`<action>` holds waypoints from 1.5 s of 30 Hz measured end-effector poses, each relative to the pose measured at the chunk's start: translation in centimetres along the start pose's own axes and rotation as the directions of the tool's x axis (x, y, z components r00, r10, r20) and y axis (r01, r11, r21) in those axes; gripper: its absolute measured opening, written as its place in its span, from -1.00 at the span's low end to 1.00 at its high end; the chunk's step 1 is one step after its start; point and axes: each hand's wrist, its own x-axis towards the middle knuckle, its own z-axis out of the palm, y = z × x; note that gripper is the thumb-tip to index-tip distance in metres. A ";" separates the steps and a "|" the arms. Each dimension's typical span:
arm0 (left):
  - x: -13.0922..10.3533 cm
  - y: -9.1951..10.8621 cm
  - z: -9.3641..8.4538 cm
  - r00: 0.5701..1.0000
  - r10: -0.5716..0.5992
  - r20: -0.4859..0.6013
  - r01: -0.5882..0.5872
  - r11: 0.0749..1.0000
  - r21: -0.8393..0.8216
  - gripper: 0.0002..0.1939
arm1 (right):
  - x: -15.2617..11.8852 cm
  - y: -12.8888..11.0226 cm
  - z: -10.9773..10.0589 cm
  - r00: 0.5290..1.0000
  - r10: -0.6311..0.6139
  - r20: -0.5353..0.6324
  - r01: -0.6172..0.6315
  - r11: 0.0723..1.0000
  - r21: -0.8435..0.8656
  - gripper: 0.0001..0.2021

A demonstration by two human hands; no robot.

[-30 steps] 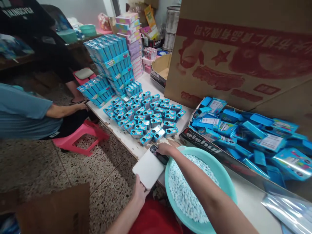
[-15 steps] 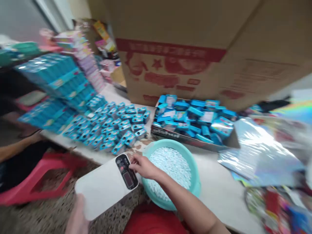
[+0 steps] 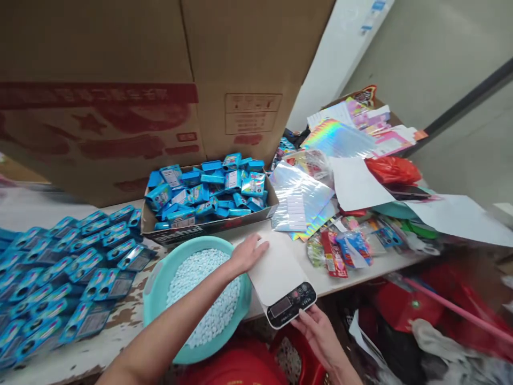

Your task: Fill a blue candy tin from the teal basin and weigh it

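Person is setting scale (image 3: 280, 278) on table (image 3: 360, 267) beside basin (image 3: 160, 278): left hand (image 3: 248, 254) flat, open on top; right hand (image 3: 318, 334) loosely cradles front edge. Next: level it.

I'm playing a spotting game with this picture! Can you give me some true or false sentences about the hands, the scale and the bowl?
1. The white kitchen scale sits to the right of the teal bowl. True.
2. The teal bowl is full of red candies. False: it holds small pale blue tablets.
3. The left hand rests on the scale's white plate. True.
4. The right hand holds a blue tin. False: its fingers touch the scale's black display end.
5. The low cardboard tray behind the bowl holds blue packets. True.
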 end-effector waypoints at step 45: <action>-16.7 -15.3 8.7 0.724 -0.033 -0.690 0.265 0.936 0.233 -0.51 | 8.3 5.1 -1.4 0.809 -0.362 0.464 0.518 0.066 -0.853 -0.81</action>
